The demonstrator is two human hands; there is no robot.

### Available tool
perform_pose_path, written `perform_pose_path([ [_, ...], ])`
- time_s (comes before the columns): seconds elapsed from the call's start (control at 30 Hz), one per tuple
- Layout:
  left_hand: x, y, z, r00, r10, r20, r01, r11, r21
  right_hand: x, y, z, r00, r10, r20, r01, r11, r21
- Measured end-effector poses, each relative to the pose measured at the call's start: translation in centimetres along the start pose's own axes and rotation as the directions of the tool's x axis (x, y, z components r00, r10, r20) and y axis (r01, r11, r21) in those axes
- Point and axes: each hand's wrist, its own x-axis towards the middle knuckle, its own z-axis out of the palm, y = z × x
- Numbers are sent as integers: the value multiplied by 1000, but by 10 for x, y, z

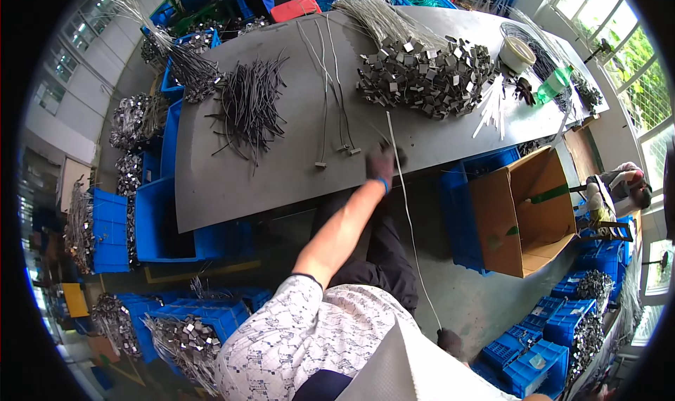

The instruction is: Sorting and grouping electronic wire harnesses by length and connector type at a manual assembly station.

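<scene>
My left arm, with a blue wristband, reaches over the grey metal table [281, 183]. My gloved left hand [382, 164], smeared by motion, is at the near edge beside a long thin whitish cable [410, 221]; its fingers cannot be made out. The cable runs from the tabletop past that hand and down off the edge to my right hand [450, 343]. That hand, in a dark glove low at the right, is closed around the cable's lower end. Left of my left hand lie a few cables [325, 112] with small grey end blocks.
A heap of cables with square metal ends [425, 77] and a pile of black cables [249, 105] lie on the table. White strips [491, 109], a tub [517, 54] and a green bottle [554, 84] are at right. An open cardboard box [496, 221] and blue crates [165, 221] flank me.
</scene>
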Motion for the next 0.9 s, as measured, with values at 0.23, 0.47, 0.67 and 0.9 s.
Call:
perform_pose_path([
  [0.23,101,83,-30,786,609,-104,-552,768,324,41,-1,-24,993,-85,-81,81,995,-50],
  [0.47,109,64,-57,972,164,-170,-201,953,-228,43,-34,-35,985,-118,-126,122,992,17],
  [0.67,134,68,-78,887,134,-442,-317,873,-371,48,-25,-32,980,-146,-134,144,989,-24],
  [0.9,132,61,-57,927,238,-289,-312,918,-245,39,-46,-41,977,-129,-173,130,991,-4],
])
